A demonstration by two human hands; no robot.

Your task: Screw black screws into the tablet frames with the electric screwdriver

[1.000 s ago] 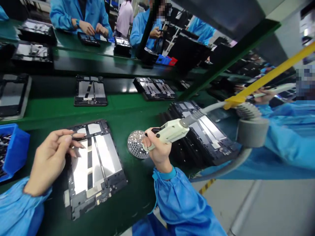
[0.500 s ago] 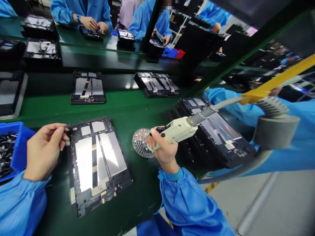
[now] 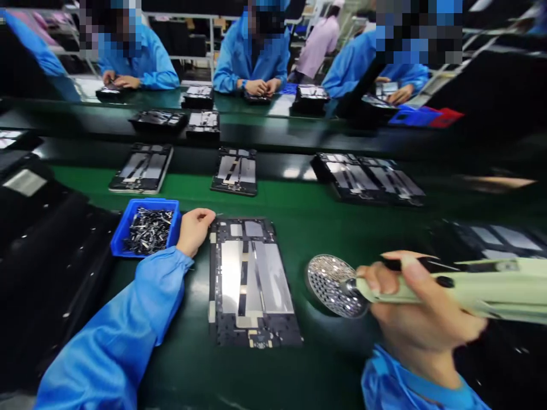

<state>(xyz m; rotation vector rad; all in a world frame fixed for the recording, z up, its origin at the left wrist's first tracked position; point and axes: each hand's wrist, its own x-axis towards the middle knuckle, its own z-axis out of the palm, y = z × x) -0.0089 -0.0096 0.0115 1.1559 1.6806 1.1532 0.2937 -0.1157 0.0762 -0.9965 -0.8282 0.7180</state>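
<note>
Flanking a blue bin, left fingers pinch together, hold unclear; right fingers wrap a cream tool

Left hand: fingertips together by the open tablet's far left corner; anything pinched there too small to tell. Right hand blurred. Pale driver runs off the right edge; whether its tip touches the perforated dish, can't tell. Tablet stack at right: smeared, part hidden behind driver, cut by edge. Dark stack, left: also cut. Small parts: too jumbled to name.
</note>
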